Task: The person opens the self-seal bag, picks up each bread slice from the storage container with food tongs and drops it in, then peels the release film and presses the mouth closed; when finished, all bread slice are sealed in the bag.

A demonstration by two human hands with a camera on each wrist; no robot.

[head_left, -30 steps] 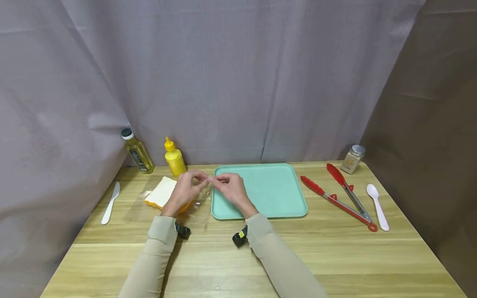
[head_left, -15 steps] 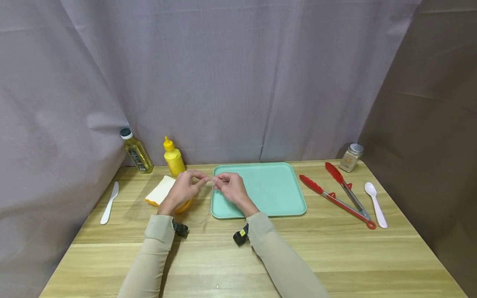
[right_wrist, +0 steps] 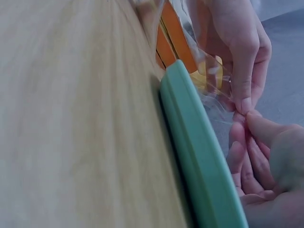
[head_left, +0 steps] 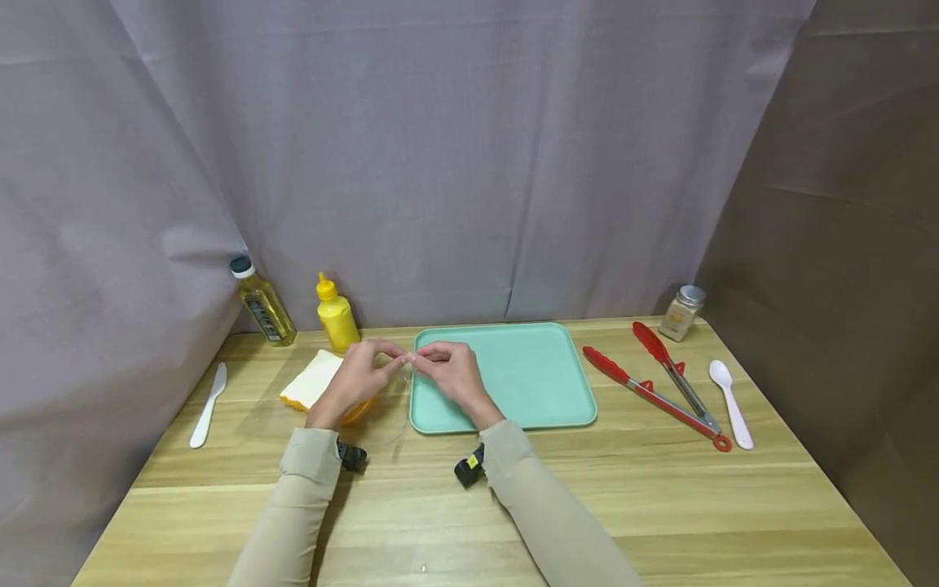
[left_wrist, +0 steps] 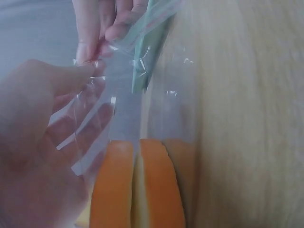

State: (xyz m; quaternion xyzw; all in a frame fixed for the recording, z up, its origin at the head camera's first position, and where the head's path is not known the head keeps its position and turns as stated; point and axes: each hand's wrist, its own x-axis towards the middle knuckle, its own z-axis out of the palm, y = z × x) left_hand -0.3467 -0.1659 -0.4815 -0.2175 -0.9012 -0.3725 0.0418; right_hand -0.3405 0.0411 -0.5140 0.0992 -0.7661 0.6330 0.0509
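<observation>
Nearest the camera, two beige sleeves rise from the bottom edge of the head view over the wooden bench (head_left: 660,505). Just above them, at the middle left of the frame, the left hand (head_left: 357,380) and right hand (head_left: 449,373) meet fingertip to fingertip over the left edge of the tray.

Between them is a clear plastic bag (left_wrist: 128,109), thin, crinkled and see-through, with glints along its folds. It hangs from the fingertips down to the bench, just left of the tray. Inside it are bread slices (left_wrist: 137,190) with orange crusts and pale middles, standing on edge side by side in the left wrist view. In the head view the bread shows as a pale block at the left hand's far side, lying on the bench.

Both hands pinch the top edge of the bag: the left between thumb and forefinger, the right with curled fingers gripping the film opposite it, the fingertips almost touching.

The tray (head_left: 535,383) is mint green, shallow, with nothing in it.

Right of the tray lie red tongs (head_left: 660,383) and a white spoon (head_left: 729,399); at the far left a white knife (head_left: 208,405). Against the grey curtain at the back stand an oil bottle (head_left: 262,306), a yellow squeeze bottle (head_left: 336,318) and, far right, a small jar (head_left: 678,312) with a metal lid.
</observation>
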